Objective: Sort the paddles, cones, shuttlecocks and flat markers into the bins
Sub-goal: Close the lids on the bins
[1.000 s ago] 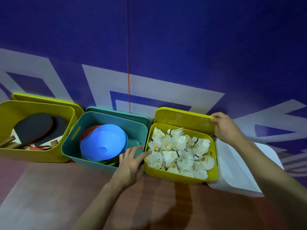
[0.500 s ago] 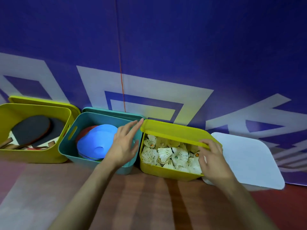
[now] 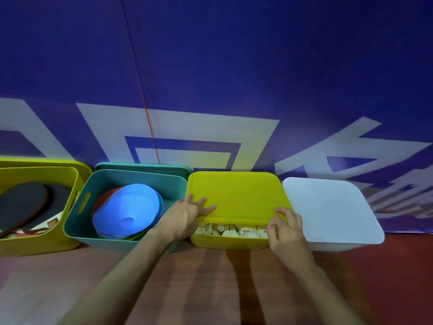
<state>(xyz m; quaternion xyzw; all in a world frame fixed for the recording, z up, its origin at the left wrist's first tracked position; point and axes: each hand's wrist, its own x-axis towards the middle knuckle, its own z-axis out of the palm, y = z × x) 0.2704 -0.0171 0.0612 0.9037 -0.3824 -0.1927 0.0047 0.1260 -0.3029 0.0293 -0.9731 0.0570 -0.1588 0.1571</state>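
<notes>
A yellow lid (image 3: 236,195) lies over most of the yellow shuttlecock bin (image 3: 225,241); white shuttlecocks (image 3: 230,229) show through the gap at its near edge. My left hand (image 3: 185,214) rests with straight fingers on the lid's near left corner. My right hand (image 3: 284,227) pinches the lid's near right edge. To the left, a teal bin (image 3: 77,221) holds blue flat markers (image 3: 127,209) stacked over red ones. At far left a yellow bin (image 3: 42,242) holds dark paddles (image 3: 23,202).
A white bin with its white lid (image 3: 328,207) on stands at the right. A teal lid (image 3: 143,166) leans behind the teal bin. All bins stand on a reddish-brown floor (image 3: 210,289) against a blue banner wall (image 3: 210,78).
The yellow lid came from behind the bin and now lies nearly flat over the shuttlecocks. My left hand moved from the teal bin onto the lid; my right hand slid to its near edge.
</notes>
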